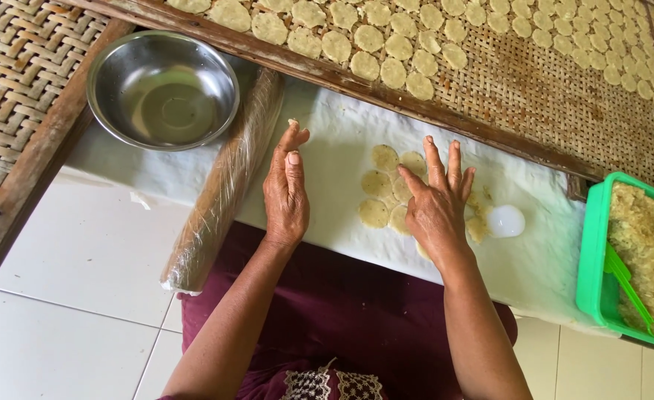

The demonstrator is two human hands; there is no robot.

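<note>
While both hands work over the white cloth, this is how it lies:

Left hand: the left hand (286, 194) stands on its edge above the white cloth (327, 133), fingers straight and together, thumb on top, gripping nothing; a crumb of dough clings to the fingertips.

Right hand: the right hand (438, 207) lies palm down with fingers spread flat, pressing on the cluster of dough discs (377, 194); no grip, just an open palm.

Dough discs: a small group of pale round discs sits on the white cloth between the two hands, some overlapping, some hidden under the right palm.

Cup: a small translucent round cup (505, 221) rests on the cloth just beside the right hand, on its outer side.

Rolling pin: a long rolling pin (223, 185) wrapped in clear film lies slantwise at the cloth's left edge, near the left hand.

Bowl: a shiny steel bowl (162, 89) stands up-left of the pin.

Drying rack: a woven rack (549, 96) in a wooden frame runs along the far side, rows of round discs laid on it.

Tub: a green tub (592, 244) of crumbly dough sits at far right, with a green scoop (627, 285) inside.
</note>
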